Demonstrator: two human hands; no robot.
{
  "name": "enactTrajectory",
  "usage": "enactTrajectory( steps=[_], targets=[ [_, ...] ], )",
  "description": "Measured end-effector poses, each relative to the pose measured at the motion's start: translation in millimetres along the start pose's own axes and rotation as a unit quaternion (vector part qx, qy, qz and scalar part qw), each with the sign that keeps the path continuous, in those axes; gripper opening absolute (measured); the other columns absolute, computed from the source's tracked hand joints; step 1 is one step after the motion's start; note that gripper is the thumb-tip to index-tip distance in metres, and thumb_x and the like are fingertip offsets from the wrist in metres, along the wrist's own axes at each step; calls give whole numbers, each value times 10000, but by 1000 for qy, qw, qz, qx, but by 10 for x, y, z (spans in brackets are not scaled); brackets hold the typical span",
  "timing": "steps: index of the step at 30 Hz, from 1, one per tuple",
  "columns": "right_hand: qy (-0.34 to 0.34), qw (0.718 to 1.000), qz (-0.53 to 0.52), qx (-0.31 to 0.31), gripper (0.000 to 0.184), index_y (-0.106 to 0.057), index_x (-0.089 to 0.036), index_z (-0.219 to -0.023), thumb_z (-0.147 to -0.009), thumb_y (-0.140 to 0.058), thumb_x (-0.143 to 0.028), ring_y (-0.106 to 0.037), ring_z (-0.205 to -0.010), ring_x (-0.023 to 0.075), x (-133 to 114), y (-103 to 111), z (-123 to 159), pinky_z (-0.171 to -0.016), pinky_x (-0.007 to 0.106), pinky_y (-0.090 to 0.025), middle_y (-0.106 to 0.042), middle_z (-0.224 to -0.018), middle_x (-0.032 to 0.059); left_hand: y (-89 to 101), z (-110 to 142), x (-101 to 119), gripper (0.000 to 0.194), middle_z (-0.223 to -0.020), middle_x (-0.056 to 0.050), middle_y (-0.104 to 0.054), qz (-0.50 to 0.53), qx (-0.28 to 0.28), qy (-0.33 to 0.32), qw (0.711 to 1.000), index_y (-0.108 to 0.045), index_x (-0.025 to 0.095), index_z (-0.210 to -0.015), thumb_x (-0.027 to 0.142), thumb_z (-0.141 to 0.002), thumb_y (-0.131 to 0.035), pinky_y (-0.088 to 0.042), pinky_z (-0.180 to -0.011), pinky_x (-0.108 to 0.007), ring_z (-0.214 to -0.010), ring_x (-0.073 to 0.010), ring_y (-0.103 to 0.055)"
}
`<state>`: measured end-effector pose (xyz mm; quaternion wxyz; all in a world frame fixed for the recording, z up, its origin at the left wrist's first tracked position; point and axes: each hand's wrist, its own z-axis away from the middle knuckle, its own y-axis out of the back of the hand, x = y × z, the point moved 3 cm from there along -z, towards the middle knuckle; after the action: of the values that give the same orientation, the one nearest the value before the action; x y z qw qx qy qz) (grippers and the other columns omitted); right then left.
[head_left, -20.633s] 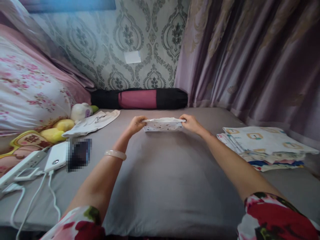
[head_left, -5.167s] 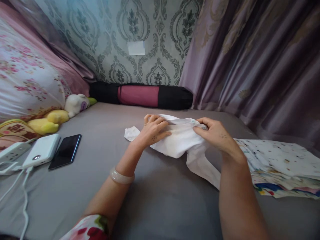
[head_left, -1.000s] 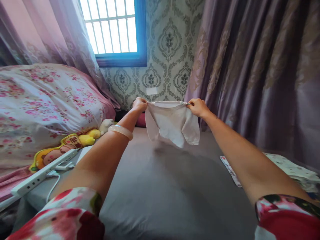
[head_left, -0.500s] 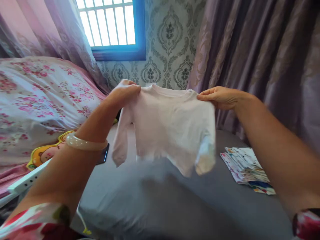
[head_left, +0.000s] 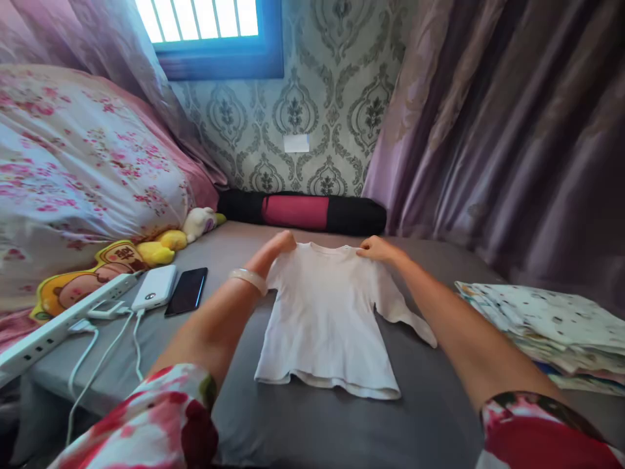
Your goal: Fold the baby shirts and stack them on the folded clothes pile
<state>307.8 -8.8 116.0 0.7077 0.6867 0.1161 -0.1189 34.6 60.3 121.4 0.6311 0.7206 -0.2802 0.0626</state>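
A small white long-sleeved shirt (head_left: 325, 319) lies spread flat on the grey bed sheet (head_left: 312, 417), neck end away from me. My left hand (head_left: 278, 246) rests at its left shoulder, fingers closed on the cloth. At the right shoulder, beside the neckline, my right hand (head_left: 377, 249) pinches the fabric. One sleeve trails out to the right under my right forearm. The left sleeve is hidden by my left arm.
A stack of folded patterned cloths (head_left: 541, 326) sits on the right. On the left lie a dark phone (head_left: 186, 292), a white power bank (head_left: 155, 287), a power strip (head_left: 58, 326) with cables, plush toys (head_left: 161, 240) and a floral quilt (head_left: 83, 169). A black and pink roll (head_left: 300, 211) lies against the wall.
The shirt was held up in the air by its shoulders; now it lies flat on the sheet with both hands still at the shoulders.
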Motion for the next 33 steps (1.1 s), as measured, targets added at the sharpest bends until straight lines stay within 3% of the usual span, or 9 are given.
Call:
enactTrajectory(
  steps=[3, 5, 9, 13, 17, 23, 33],
  targets=[
    [-50, 994, 69, 72, 287, -687, -167, -1031, -918, -471, -319, -629, -1020, 229, 52, -336, -1, -789, 277, -454, -692, -1110, 124, -383, 11, -113, 305, -1019, -168, -699, -67, -34, 61, 995, -667, 160, -1029, 162, -787, -482, -490, -821, -388, -1026, -292, -640],
    [-64, 989, 103, 88, 320, -652, -176, -1098, -961, -398, -314, -599, -1099, 248, 84, -523, 39, -853, 310, -440, -650, -1196, 147, -567, 38, -151, 350, -1185, -198, -640, -98, -30, 65, 993, -628, 145, -1106, 119, -825, -421, -450, -909, -422, -1140, -301, -584],
    [-37, 986, 149, 66, 344, -627, -157, -1122, -988, -343, -297, -561, -1152, 261, 170, -788, 50, -944, 348, -400, -613, -1227, 159, -861, 57, -224, 376, -1218, -216, -601, -182, -37, 43, 982, -594, 124, -1155, 100, -863, -358, -413, -935, -419, -1174, -301, -549],
    [-10, 989, 147, 12, 330, -615, -152, -1156, -988, -361, -279, -519, -1202, 255, 228, -881, -105, -974, 345, -371, -583, -1269, 157, -1049, -7, -269, 346, -1201, -208, -605, -215, -70, 9, 974, -596, 130, -1145, 206, -920, -344, -391, -929, -429, -1149, -300, -549],
    [3, 994, 100, -32, 358, -626, -151, -1140, -993, -355, -334, -534, -1180, 235, 176, -928, -276, -958, 308, -374, -588, -1268, 151, -1165, -77, -255, 425, -1177, -173, -615, -195, -73, -48, 977, -610, 143, -1091, 392, -974, -285, -368, -955, -439, -1133, -293, -550],
    [2, 997, 76, -14, 307, -570, -145, -1166, -981, -384, -303, -529, -1177, 226, 109, -1041, -352, -930, 285, -388, -583, -1265, 141, -1318, -150, -338, 362, -1128, -161, -598, -146, -54, -105, 982, -580, 140, -1072, 370, -981, -316, -402, -903, -357, -1061, -258, -550],
    [59, 975, 195, 91, 317, -535, -171, -1121, -1011, -255, -274, -527, -1094, 256, 66, -1001, -736, -884, 333, -409, -558, -1172, 160, -1171, -615, -351, 387, -1095, -186, -559, -212, 9, -168, 963, -573, 135, -1080, 336, -1000, -252, -339, -902, -411, -1071, -303, -469]
  ],
)
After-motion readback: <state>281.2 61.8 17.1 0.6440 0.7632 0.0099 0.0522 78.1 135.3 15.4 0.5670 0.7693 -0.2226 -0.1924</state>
